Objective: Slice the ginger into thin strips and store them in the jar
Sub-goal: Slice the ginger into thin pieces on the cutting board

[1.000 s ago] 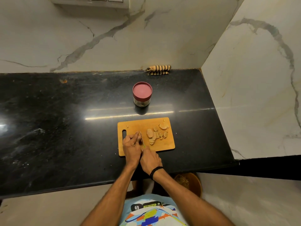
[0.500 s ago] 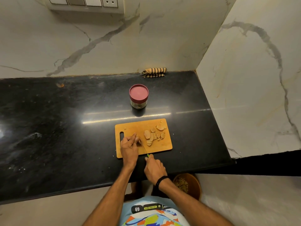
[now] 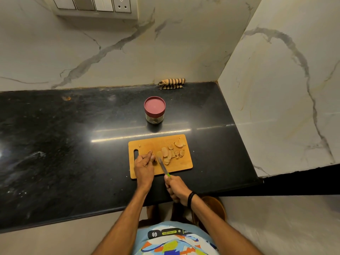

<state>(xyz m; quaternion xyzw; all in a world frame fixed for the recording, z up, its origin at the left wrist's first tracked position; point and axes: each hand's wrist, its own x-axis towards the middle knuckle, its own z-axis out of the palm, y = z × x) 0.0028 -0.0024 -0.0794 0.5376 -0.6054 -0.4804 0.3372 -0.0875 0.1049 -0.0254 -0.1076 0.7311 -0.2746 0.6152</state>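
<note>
A wooden cutting board (image 3: 184, 167) lies on the black counter. Several pale ginger slices (image 3: 170, 153) are scattered over its right half. My left hand (image 3: 144, 167) presses a small ginger piece (image 3: 153, 159) against the board's left side, fingers curled over it so most of it is hidden. My right hand (image 3: 175, 188), just off the board's front edge, grips a green-handled knife (image 3: 163, 167) whose blade points up and left, with a slice at its tip. The glass jar (image 3: 155, 109) with a closed maroon lid stands behind the board.
A striped folded cloth (image 3: 172, 83) lies at the counter's back edge against the marble wall. A marble side wall closes off the right. A switch panel (image 3: 95, 6) hangs on the wall above. A brown round stool or bowl (image 3: 214, 208) sits below the counter's front edge.
My right hand pulled back from beside my left hand toward the counter's front edge, drawing the knife out so its blade now shows. The camera view shifted slightly.
</note>
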